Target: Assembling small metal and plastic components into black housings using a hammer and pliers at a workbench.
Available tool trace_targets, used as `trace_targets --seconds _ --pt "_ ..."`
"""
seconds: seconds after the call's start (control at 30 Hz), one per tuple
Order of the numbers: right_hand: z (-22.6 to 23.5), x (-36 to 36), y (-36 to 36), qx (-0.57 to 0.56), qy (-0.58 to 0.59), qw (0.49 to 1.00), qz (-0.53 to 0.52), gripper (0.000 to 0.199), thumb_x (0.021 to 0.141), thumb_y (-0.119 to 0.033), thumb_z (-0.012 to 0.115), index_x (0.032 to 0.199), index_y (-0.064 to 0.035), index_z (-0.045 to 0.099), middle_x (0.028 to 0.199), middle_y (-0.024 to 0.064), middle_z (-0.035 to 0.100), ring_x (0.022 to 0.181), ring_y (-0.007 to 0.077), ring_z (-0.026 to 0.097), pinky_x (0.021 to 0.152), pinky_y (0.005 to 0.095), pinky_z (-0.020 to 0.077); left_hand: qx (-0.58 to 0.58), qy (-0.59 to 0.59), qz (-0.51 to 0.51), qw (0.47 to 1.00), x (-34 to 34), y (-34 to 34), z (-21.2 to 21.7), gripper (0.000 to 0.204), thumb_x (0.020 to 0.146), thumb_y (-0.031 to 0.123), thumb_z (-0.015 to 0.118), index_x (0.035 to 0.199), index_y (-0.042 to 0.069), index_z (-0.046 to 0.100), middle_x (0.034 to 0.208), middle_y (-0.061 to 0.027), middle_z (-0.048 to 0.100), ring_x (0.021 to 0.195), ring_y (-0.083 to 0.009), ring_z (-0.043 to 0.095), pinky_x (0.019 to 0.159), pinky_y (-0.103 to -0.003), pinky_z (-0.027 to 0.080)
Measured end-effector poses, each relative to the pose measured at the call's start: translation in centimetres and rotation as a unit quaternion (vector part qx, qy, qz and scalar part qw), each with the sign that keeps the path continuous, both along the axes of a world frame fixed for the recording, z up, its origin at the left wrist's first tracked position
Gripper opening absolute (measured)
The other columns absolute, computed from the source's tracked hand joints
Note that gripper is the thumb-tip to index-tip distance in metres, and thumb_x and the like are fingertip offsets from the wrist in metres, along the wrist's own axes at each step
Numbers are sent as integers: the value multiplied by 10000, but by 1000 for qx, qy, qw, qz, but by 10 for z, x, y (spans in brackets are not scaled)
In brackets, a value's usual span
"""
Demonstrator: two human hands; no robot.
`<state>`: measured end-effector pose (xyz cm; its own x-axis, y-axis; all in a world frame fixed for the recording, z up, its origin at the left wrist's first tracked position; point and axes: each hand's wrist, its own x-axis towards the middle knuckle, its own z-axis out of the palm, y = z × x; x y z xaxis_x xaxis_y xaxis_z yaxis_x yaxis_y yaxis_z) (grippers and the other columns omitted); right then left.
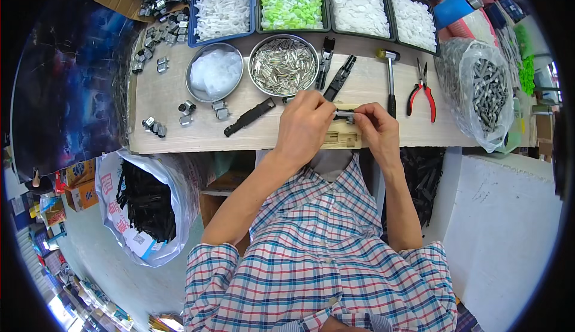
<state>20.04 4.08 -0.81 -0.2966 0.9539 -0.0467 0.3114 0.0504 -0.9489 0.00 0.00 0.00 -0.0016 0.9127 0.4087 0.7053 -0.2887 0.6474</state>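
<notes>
Both hands meet over a wooden jig (342, 133) at the near edge of the desk (168, 92). The left hand (304, 123) and right hand (376, 127) pinch a small dark metal part (344, 114) between their fingers, just near of a round tin of metal pins (283, 64).

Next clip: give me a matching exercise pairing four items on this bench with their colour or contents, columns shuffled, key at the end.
Things:
1. pliers
2. left round bowl
3. right round bowl
4. second tray from left

Descriptions:
A. shiny metal pieces
B. green and white parts
C. red handles
D. clear white plastic pieces

Pairs: 1-C, 2-D, 3-A, 4-B
</notes>
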Motion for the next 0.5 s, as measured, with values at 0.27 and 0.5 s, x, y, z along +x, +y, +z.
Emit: trace_targets --seconds 0.27,0.5 --pt "-1 -7 -1 123 -79 989 -10 117 898 -23 730 999 14 687 985 103 591 762 157 623 657 278 505 42 120 -37 991 13 11 1 128 692 12 699 789 36 619 841 -78 578 853 -268 577 729 -383 503" --pt "-7 -9 -8 168 -109 980 -6 212 900 -13 714 1111 -6 698 1140 104 557 863 149 609 690 281 514 47 156 -39 986 14 12 3 111 694 38 682 785 41 618 832 -82 566 829 -268 571 718 -385 498"
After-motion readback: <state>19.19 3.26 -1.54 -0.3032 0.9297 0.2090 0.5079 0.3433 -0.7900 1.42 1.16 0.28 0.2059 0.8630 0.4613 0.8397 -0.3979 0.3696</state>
